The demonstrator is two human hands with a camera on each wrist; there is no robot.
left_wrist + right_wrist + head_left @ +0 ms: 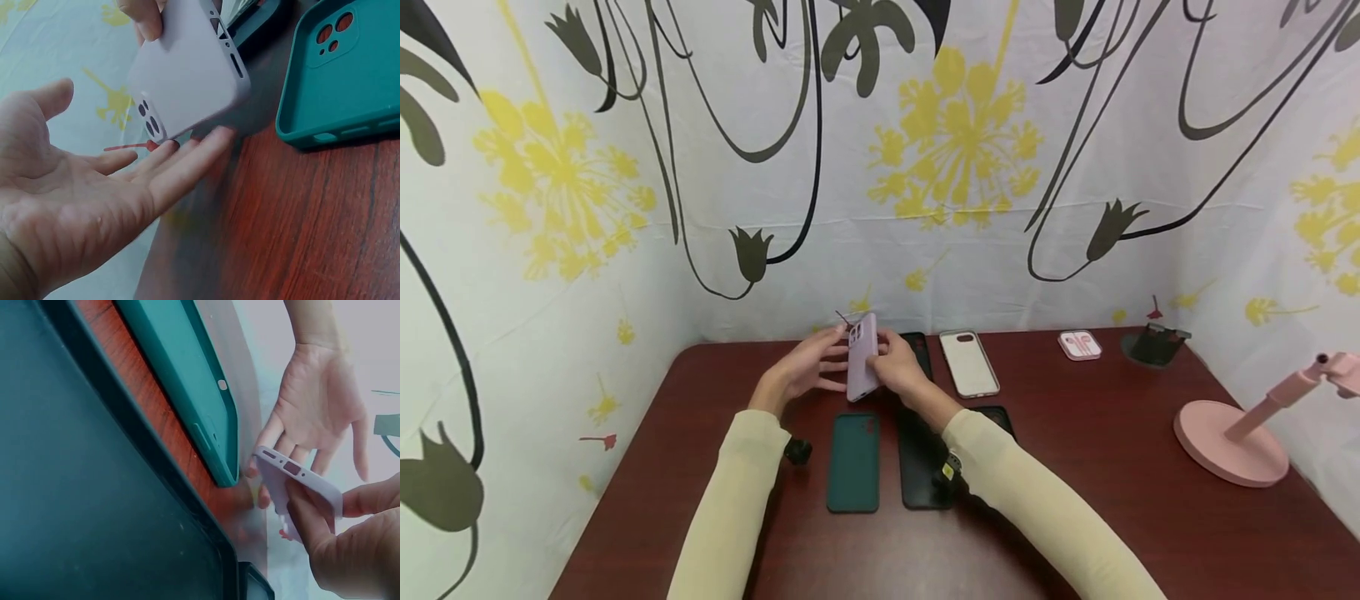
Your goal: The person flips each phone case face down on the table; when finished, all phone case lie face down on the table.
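Note:
A lilac phone case (862, 371) is held above the far part of the table by my right hand (897, 363), thumb on one face and fingers behind. In the left wrist view the case (187, 72) shows camera holes at one corner and port cut-outs along its bottom edge. My left hand (808, 367) is spread beside it, palm turned up and fingers extended toward the camera-hole end. Whether its fingertips touch the case I cannot tell. Nearer to me lies a teal phone case (853, 463), inner side up.
Right of the teal case lies a black case (921, 475), with more dark cases (917, 343) partly hidden by my right arm. A white case (970, 365), a small earphone box (1080, 345), a dark stand (1156, 343) and a pink lamp base (1228, 446) stand further right.

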